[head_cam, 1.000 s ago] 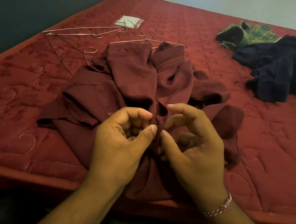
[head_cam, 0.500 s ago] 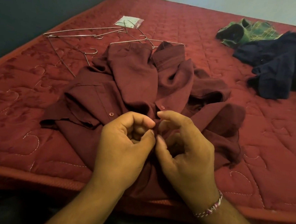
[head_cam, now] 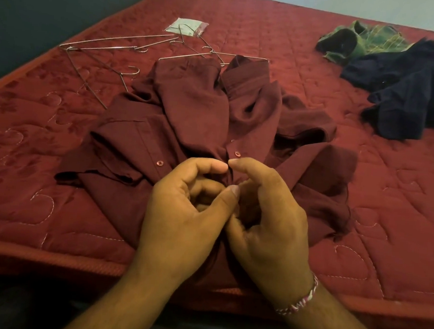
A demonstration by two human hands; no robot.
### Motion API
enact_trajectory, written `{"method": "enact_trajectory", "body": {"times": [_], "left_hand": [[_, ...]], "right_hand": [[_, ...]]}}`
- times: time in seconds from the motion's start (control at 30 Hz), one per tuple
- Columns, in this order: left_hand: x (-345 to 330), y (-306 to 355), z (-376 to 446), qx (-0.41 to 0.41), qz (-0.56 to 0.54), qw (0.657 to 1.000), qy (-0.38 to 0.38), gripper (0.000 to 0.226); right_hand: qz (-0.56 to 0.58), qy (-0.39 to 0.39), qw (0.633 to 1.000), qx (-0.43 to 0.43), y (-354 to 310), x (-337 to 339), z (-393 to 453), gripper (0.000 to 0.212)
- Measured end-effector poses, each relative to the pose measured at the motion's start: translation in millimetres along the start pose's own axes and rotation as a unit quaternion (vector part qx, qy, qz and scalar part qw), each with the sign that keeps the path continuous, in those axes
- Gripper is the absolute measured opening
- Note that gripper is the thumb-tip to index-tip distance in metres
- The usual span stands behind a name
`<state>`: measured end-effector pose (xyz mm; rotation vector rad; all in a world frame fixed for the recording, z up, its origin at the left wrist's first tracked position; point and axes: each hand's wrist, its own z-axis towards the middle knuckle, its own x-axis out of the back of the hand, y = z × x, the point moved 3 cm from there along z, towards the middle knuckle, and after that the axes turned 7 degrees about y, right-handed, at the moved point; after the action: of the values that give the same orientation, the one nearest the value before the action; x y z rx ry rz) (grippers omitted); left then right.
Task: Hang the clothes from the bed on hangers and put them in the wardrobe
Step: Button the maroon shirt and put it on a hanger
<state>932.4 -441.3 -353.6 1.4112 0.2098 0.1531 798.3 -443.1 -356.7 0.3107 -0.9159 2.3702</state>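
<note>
Since 1 second earlier, both hands had slid a little farther up the front placket of the maroon shirt, past 1 more button. The left hand and right hand were curled together, pinching the placket at the near middle of the bed, apparently working a button. That looked like preparation before hanging; the next move probably called for finishing the buttons, then taking 1 of the wire hangers lying far left, touching the shirt's collar end. A navy garment and a green plaid shirt waited far right. The red quilted mattress filled the view; no wardrobe showed.
</note>
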Motion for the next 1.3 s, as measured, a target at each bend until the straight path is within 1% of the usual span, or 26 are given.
{"method": "enact_trajectory", "body": {"times": [0.07,0.17,0.27,0.4,0.53,0.7,0.8,0.93,1.03,1.17,1.3], "left_hand": [[0,-2,0,0.012,-0.012,1.0,0.005,0.026],[1,-7,1,0.017,-0.012,0.999,0.031,0.029],[1,-7,2,-0.002,0.002,1.0,0.024,0.031],[0,-5,2,-0.022,0.005,1.0,0.016,0.032],[0,-3,3,-0.045,0.04,0.998,0.015,0.035],[4,1,5,-0.099,0.091,0.991,0.015,0.037],[5,2,5,-0.111,0.107,0.988,0.012,0.037],[6,1,6,-0.107,0.108,0.988,0.009,0.038],[5,0,7,-0.081,0.105,0.991,0.017,0.032],[6,1,8,-0.066,0.132,0.989,0.015,0.008],[6,-2,9,-0.055,0.13,0.99,-0.017,0.01]], "right_hand": [[-0.004,0.009,1.0,0.001,-1,1,-1,0.061],[-0.004,0.012,1.0,0.007,-3,1,-2,0.066],[0.01,0.017,1.0,0.003,-2,1,-2,0.064],[0.037,0.019,0.999,-0.025,0,2,2,0.059],[0.061,0.016,0.995,-0.076,3,2,5,0.064],[0.097,0.01,0.99,-0.098,4,2,6,0.065],[0.115,0.014,0.987,-0.112,5,2,5,0.064],[0.106,0.0,0.988,-0.111,3,2,6,0.057],[0.114,0.003,0.985,-0.131,3,2,9,0.051],[0.087,0.038,0.988,-0.119,1,6,10,0.046],[0.029,0.054,0.996,-0.059,-4,5,9,0.039]]}}
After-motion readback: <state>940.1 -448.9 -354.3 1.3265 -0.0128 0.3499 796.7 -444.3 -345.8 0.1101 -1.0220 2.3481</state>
